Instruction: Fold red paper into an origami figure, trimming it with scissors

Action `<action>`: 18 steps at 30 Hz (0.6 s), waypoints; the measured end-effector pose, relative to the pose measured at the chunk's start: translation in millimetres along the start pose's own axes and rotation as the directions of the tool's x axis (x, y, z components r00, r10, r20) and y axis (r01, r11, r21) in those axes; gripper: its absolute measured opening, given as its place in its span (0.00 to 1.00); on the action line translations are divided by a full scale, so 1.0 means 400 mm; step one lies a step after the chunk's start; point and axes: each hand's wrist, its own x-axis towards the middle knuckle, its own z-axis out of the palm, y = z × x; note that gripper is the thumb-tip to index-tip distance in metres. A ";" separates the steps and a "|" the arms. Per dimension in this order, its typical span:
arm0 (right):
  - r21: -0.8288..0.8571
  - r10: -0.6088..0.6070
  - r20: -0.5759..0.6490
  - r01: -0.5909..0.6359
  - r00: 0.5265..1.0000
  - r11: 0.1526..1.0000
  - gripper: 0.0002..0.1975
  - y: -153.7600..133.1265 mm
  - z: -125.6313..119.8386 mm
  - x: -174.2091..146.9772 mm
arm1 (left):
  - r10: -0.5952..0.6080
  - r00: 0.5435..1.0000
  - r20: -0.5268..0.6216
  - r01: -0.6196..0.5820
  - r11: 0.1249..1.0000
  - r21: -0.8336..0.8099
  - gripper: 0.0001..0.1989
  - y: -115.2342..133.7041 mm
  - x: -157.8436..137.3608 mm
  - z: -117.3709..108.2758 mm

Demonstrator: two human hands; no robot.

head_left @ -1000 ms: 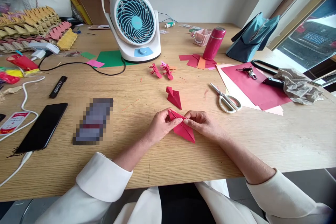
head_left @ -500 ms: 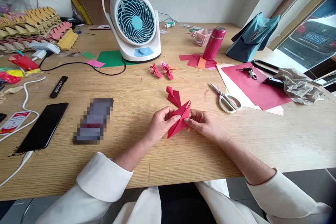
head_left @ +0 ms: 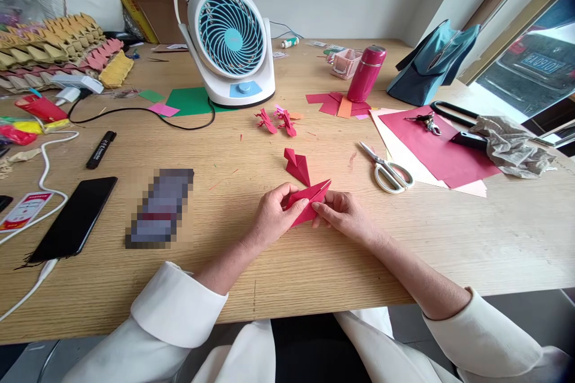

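A piece of folded red paper (head_left: 306,204) is held above the table between both hands, its pointed tip slanting up to the right. My left hand (head_left: 281,210) pinches its left side, thumb on top. From the right, my right hand (head_left: 342,213) grips the other side, thumb near the middle crease; its other fingers are partly hidden behind the paper. Just beyond lies another folded red paper piece (head_left: 296,166). Farther back sit two small red paper figures (head_left: 266,121), one beside the other.
White-handled scissors (head_left: 387,170) lie to the right, near red paper sheets (head_left: 442,143). A fan (head_left: 233,42) stands at the back, with a pink flask (head_left: 367,75) and a teal bag (head_left: 431,66) to its right. Left are a marker (head_left: 101,149) and a black phone (head_left: 74,218).
The folded paper has turned in my hands: its tip now leans farther right and its lower point has swung up. My right thumb has shifted slightly left.
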 end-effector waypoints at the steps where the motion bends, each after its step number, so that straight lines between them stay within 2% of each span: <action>1: 0.001 0.000 0.000 0.000 1.000 1.000 0.20 -0.001 0.001 0.000 | 0.010 1.000 -0.004 -0.010 1.000 0.021 0.08 0.001 -0.001 0.000; 5: -0.002 -0.010 0.032 0.010 0.999 1.000 0.21 0.001 -0.001 -0.002 | 0.029 1.000 0.009 -0.029 0.997 0.071 0.05 0.003 0.000 -0.002; 7: -0.007 -0.013 0.033 0.013 0.999 1.000 0.21 0.005 -0.005 -0.005 | 0.033 0.999 0.023 -0.034 0.999 0.041 0.03 0.001 0.003 -0.005; 9: -0.032 -0.042 -0.052 0.040 0.998 0.999 0.19 0.010 -0.012 -0.010 | 0.019 0.999 0.032 -0.019 0.999 -0.026 0.05 -0.004 0.007 -0.010; 11: -0.152 -0.148 -0.212 0.117 0.966 0.981 0.15 0.013 -0.019 -0.017 | -0.018 0.999 0.046 0.021 0.996 -0.082 0.09 -0.013 0.011 -0.017; 13: -0.383 -0.352 -0.303 0.225 0.886 0.896 0.08 0.013 -0.026 -0.023 | -0.069 0.995 0.067 0.075 0.993 -0.096 0.12 -0.022 0.013 -0.023; 14: -0.502 -0.454 -0.277 0.275 0.847 0.820 0.06 0.012 -0.029 -0.026 | -0.092 0.992 0.083 0.100 0.990 -0.097 0.14 -0.024 0.013 -0.025; 16: -0.672 -0.589 -0.124 0.369 0.799 0.642 0.08 0.010 -0.033 -0.031 | -0.126 0.984 0.126 0.141 0.983 -0.117 0.15 -0.026 0.014 -0.030; 18: -0.758 -0.618 0.037 0.425 0.785 0.495 0.13 0.009 -0.034 -0.034 | -0.140 0.976 0.170 0.166 0.975 -0.151 0.16 -0.025 0.015 -0.033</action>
